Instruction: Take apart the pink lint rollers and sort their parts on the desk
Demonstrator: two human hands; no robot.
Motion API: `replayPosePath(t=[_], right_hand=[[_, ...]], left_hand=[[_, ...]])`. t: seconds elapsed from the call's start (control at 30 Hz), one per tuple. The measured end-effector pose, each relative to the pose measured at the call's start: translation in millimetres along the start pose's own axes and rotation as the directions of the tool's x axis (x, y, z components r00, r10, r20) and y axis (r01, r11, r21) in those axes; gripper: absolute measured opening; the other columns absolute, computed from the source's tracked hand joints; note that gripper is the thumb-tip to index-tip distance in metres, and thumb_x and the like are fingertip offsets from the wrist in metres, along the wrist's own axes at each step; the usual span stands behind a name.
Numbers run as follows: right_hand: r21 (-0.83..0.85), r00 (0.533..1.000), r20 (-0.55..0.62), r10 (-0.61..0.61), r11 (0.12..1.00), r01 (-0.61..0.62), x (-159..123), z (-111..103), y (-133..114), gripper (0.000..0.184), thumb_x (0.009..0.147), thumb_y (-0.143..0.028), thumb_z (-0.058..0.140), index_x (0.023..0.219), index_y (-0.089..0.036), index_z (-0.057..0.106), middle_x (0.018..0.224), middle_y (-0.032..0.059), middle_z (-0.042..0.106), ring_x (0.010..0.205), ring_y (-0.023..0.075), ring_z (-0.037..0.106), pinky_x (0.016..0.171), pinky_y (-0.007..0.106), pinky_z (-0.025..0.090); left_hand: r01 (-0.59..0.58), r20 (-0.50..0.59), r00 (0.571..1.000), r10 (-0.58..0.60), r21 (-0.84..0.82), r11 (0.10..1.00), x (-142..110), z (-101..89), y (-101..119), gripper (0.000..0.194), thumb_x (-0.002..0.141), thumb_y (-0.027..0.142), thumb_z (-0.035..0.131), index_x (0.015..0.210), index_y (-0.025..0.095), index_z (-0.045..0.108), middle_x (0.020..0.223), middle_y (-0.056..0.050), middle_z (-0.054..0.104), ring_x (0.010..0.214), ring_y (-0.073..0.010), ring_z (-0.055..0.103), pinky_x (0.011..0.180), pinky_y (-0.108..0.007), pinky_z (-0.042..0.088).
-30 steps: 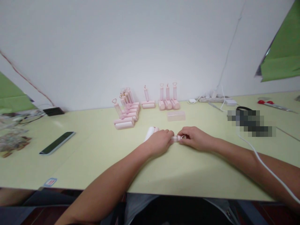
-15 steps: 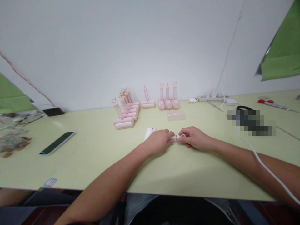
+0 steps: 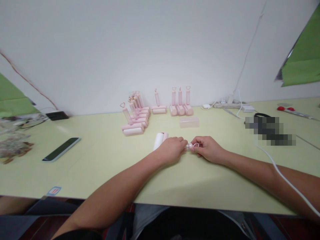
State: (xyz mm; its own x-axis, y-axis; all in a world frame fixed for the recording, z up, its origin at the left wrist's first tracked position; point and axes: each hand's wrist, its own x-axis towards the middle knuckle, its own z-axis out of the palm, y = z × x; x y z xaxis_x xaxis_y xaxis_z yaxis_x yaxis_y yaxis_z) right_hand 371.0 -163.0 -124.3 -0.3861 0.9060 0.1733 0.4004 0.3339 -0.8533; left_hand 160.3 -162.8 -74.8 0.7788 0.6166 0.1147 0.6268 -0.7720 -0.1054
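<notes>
A pink lint roller (image 3: 158,140) with a white roll lies on the table, its roll to the left of my hands. My left hand (image 3: 174,149) is closed around its handle and hides most of it. With thumb and fingertips, my right hand (image 3: 205,148) pinches the handle's end cap (image 3: 191,145), which has a heart-shaped loop (image 3: 196,145). Only a short piece of the clear handle shows between the two hands. Behind them lies a translucent pink cover (image 3: 189,122).
Several finished-looking lint rollers (image 3: 133,129) stand in a row at the back left, others (image 3: 180,110) near the wall. A phone (image 3: 62,149) lies left. On the right are a power strip (image 3: 228,105), a blurred-out dark object (image 3: 270,130) and a white cable (image 3: 280,171).
My hands have drawn slightly closer together, so less of the clear handle shows between them. More of the white roll is visible. The camera view has shifted a little.
</notes>
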Motion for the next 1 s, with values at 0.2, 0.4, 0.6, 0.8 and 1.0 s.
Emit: replayPosePath(t=[0.2, 0.4, 0.6, 0.8, 1.0], right_hand=[[0.254, 0.994, -0.035, 0.099, 0.963, -0.087, -2.3, 11.3, -1.7, 0.019, 0.08, -0.034, 0.064, 0.088, -0.017, 0.061, 0.055, -0.001, 0.062, 0.049, 0.0145, 0.06, 0.047, 0.025, 0.049], [0.085, 0.996, -0.081, 0.046, 0.996, -0.039, -5.3, 12.8, -3.6, 0.013, 0.083, -0.029, 0.061, 0.087, -0.018, 0.063, 0.052, -0.0029, 0.059, 0.044, 0.0117, 0.053, 0.044, 0.022, 0.04], [-0.174, 0.989, -0.092, -0.115, 0.98, 0.098, -8.2, 11.8, -6.4, 0.01, 0.082, -0.026, 0.061, 0.079, -0.018, 0.064, 0.057, -0.0022, 0.06, 0.05, 0.012, 0.053, 0.052, 0.024, 0.039], [-0.057, 1.0, -0.004, -0.023, 0.998, 0.022, -3.8, 8.1, -2.4, 0.013, 0.082, -0.03, 0.062, 0.086, -0.017, 0.062, 0.057, -0.0018, 0.062, 0.05, 0.0121, 0.056, 0.05, 0.022, 0.04], [0.108, 0.991, 0.085, 0.099, 0.988, -0.108, 7.2, -2.8, -1.3, 0.026, 0.086, -0.042, 0.058, 0.088, -0.017, 0.059, 0.06, -0.0006, 0.063, 0.038, 0.008, 0.044, 0.037, 0.019, 0.031]], left_hand=[[0.033, -0.022, 0.999, -0.034, -0.042, 0.999, -0.6, -3.7, 4.0, 0.016, 0.092, 0.024, 0.045, 0.098, 0.017, 0.058, 0.093, -0.009, 0.062, 0.085, -0.022, 0.059, 0.074, -0.033, 0.044], [0.01, 0.003, 1.0, -0.01, 0.001, 1.0, -0.2, -5.5, 6.0, 0.014, 0.087, 0.021, 0.049, 0.097, 0.016, 0.058, 0.092, -0.009, 0.062, 0.084, -0.0228, 0.059, 0.074, -0.035, 0.045], [-0.04, 0.027, 0.999, 0.04, 0.028, 0.999, -1.2, -2.6, 7.3, 0.014, 0.083, 0.017, 0.052, 0.096, 0.015, 0.058, 0.092, -0.009, 0.063, 0.085, -0.0234, 0.06, 0.076, -0.035, 0.046], [-0.026, 0.006, 1.0, 0.026, 0.009, 1.0, -1.0, -1.7, 6.9, 0.017, 0.088, 0.022, 0.05, 0.101, 0.015, 0.059, 0.094, -0.009, 0.064, 0.087, -0.0235, 0.06, 0.076, -0.036, 0.043], [0.032, -0.084, 0.996, -0.033, -0.012, 0.999, 7.3, -4.4, 6.7, 0.025, 0.095, 0.029, 0.044, 0.106, 0.017, 0.062, 0.094, -0.009, 0.067, 0.092, -0.023, 0.06, 0.083, -0.039, 0.038]])
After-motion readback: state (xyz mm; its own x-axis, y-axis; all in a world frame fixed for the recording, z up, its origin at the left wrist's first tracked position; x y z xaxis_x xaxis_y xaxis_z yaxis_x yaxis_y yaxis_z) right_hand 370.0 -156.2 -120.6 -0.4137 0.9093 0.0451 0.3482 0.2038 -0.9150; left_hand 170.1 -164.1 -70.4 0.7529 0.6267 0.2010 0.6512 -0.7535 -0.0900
